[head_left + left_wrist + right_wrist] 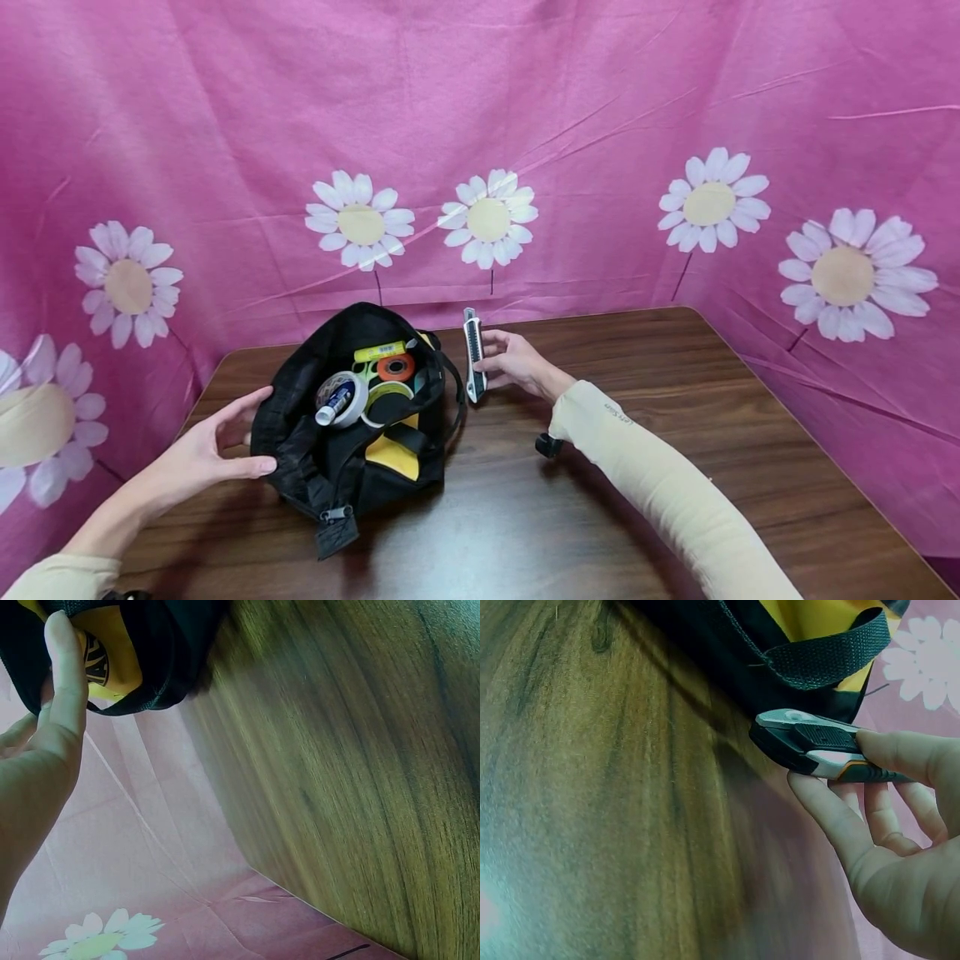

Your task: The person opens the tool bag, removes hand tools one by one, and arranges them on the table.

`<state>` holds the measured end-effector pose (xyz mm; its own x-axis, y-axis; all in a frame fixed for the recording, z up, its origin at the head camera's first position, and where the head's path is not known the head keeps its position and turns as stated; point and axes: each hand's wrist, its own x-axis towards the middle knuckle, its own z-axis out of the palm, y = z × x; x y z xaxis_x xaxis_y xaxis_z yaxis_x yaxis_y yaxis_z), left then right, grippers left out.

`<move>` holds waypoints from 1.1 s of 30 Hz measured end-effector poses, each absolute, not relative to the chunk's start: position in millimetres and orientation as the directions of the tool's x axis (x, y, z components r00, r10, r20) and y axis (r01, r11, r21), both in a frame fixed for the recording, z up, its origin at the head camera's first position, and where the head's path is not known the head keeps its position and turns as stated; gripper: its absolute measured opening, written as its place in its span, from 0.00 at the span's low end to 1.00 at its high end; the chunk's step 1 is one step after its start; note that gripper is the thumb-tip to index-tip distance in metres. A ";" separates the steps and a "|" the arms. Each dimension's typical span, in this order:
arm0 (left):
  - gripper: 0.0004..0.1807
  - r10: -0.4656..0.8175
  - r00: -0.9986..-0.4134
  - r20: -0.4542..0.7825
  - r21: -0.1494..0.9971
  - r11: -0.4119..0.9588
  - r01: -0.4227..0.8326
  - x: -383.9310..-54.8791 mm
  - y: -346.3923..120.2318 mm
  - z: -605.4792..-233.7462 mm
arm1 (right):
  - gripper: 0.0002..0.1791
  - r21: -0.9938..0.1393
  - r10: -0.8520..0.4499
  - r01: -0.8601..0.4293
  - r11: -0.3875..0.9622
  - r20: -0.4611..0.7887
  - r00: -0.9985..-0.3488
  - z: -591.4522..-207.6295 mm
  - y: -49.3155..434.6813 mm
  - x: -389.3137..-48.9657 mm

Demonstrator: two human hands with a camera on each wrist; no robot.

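My right hand (517, 364) pinches a white and black utility knife (474, 354) between thumb and fingers, upright just right of the bag. In the right wrist view the knife (810, 742) has a ridged slider; no bare blade shows. A black tool bag (296, 417) with yellow panels stands with its mouth wide. Against the bag's left side rest the spread thumb and fingers of my left hand (198, 450); some fingertips are hidden. Inside lie a white tape roll (357, 408), a blue and white tube (335, 403), a yellow-rimmed roll (408, 390), an orange roll (396, 367) and a yellow stick (379, 351).
Everything stands on a brown wooden table (637, 417). A pink cloth (585, 100) with daisies hangs behind and at both sides. The bag's zipper end (336, 525) hangs toward the near edge, and a strap loop (457, 392) sticks out on its right.
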<state>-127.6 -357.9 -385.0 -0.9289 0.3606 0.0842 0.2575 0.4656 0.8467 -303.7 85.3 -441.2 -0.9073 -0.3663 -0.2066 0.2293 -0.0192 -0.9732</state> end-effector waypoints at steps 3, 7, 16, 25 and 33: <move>0.47 0.361 -0.929 0.084 0.845 0.468 0.259 -128.0 -357.3 -384.9 | 0.37 -0.973 -0.373 0.229 -0.011 -0.209 -0.904 -444.7 85.0 -304.8; 0.47 0.364 -0.927 0.092 0.848 0.459 0.265 -128.0 -357.6 -384.6 | 0.33 -0.975 -0.360 0.221 0.013 -0.211 -0.909 -448.3 82.6 -305.6; 0.47 0.353 -0.932 0.083 0.838 0.481 0.257 -128.0 -357.2 -385.6 | 0.29 -0.984 -0.324 0.159 0.078 -0.176 -0.930 -454.5 81.2 -308.7; 0.47 0.357 -0.932 0.067 0.868 0.439 0.231 -128.8 -357.2 -387.0 | 0.29 -0.972 -0.320 0.097 0.212 -0.163 -0.933 -461.3 82.5 -314.0; 0.46 0.363 -0.930 0.051 0.885 0.416 0.210 -127.0 -356.4 -386.6 | 0.30 -0.954 -0.354 0.064 0.293 -0.170 -0.920 -465.5 81.6 -311.4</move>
